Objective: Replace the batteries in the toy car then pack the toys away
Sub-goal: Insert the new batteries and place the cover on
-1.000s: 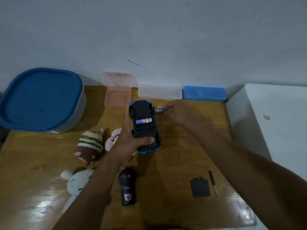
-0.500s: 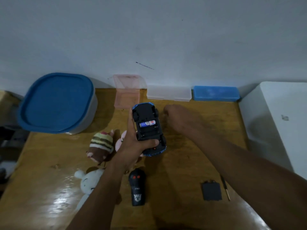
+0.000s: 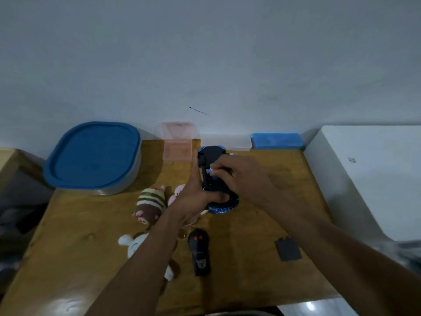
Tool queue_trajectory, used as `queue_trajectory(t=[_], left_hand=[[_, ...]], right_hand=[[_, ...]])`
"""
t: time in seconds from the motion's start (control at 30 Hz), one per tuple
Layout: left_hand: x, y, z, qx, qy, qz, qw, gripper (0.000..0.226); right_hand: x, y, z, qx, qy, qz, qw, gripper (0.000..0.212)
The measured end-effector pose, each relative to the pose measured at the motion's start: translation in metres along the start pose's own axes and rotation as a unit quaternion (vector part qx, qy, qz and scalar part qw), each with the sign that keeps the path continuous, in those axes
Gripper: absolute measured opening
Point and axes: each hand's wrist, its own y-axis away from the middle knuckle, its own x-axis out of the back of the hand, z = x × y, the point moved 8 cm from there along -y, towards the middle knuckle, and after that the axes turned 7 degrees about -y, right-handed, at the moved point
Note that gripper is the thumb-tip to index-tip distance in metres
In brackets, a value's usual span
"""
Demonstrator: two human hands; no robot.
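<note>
Since it opens from underneath, I hold the blue-and-black plastic toy car (image 3: 210,157) belly-up above the wooden desk (image 3: 250,270), left hand (image 3: 196,195) clamped round its side. My right hand (image 3: 241,176) arches over it, fingertips pinching a small battery (image 3: 208,171) against its open underside, wrist raised.

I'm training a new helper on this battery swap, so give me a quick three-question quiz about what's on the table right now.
1. True or false: the battery cover is fitted on the toy car held by the left hand.
2. Where is the right hand? A on the remote; B at the car's underside; C on a plush toy.
3. Fill in: the big container has a ___ lid.
Key: 1 false; 2 B; 3 blue.
</note>
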Motion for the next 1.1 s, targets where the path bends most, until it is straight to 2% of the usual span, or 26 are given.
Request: queue_trajectory(t=[0.1,0.2,0.3,0.47,0.6,0.67,0.73,0.8,0.87,0.93,1.0,1.1], left_hand=[[0.01,0.01,-0.002,0.007,-0.015,0.003,1.0,0.125],[0.015,0.018,-0.002,0.003,-0.052,0.008,0.999,0.128],[0.018,0.023,0.002,-0.015,-0.057,0.02,0.998,0.125],[0.016,0.021,0.002,-0.014,-0.071,0.02,0.997,0.126],[0.009,0.012,-0.01,0.004,-0.046,0.011,0.999,0.127],[0.004,0.006,-0.018,0.017,-0.054,0.006,0.998,0.126],[0.003,-0.001,-0.023,0.024,-0.05,0.015,0.998,0.126],[0.003,-0.01,-0.028,0.028,-0.027,0.023,0.999,0.125],[0.005,-0.021,-0.026,0.022,-0.015,0.036,0.999,0.12],[0.006,-0.031,-0.025,0.018,0.005,0.044,0.999,0.115],[0.007,-0.039,-0.028,0.014,0.034,0.045,0.998,0.111],[0.009,-0.049,-0.035,0.016,0.065,0.059,0.996,0.109]], right_hand=[[-0.021,-0.001,-0.015,0.062,0.109,-0.11,0.986,0.017],[-0.033,0.001,-0.029,0.117,0.145,-0.16,0.969,0.018],[-0.036,0.004,-0.037,0.148,0.151,-0.164,0.963,0.032],[-0.038,-0.001,-0.027,0.121,0.159,-0.142,0.97,0.026],[-0.052,0.006,-0.007,0.102,0.198,-0.169,0.96,0.034],[-0.051,0.009,0.003,0.067,0.172,-0.188,0.965,0.031],[-0.036,0.005,0.018,-0.012,0.103,-0.169,0.98,0.026],[-0.018,-0.001,0.044,-0.119,0.007,-0.108,0.987,0.024],[0.003,-0.01,0.076,-0.215,-0.104,-0.002,0.971,0.019],[0.016,-0.02,0.111,-0.257,-0.097,0.064,0.96,0.018],[0.013,-0.031,0.141,-0.268,-0.012,0.031,0.963,0.021],[-0.014,-0.042,0.177,-0.257,0.069,-0.084,0.96,0.028]])
